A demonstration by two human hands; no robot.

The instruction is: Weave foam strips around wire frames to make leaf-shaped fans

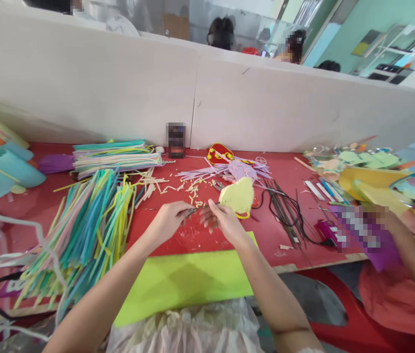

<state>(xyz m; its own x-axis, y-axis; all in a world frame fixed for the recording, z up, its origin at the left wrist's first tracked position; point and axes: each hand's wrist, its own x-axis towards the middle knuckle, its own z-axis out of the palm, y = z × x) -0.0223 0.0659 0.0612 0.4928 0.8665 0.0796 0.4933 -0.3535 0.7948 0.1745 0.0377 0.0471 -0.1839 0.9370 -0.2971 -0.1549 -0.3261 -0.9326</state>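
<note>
My left hand is closed in a pinch on a thin dark wire above the red table. That wire runs across to my right hand, whose thumb rests along it while the other fingers are loosely curled. Just beyond the right hand is a pale yellow fan-shaped piece, with a bright yellow loop below it. Whether the wire joins the yellow piece is hidden by the thumb. A lime-green sheet lies beneath my forearms at the table edge.
Bundles of coloured pipe cleaners lie at left. Small cream scraps and lilac strips sit ahead. Dark wires and a black cable lie right. A co-worker's arm is at far right. A white partition stands behind.
</note>
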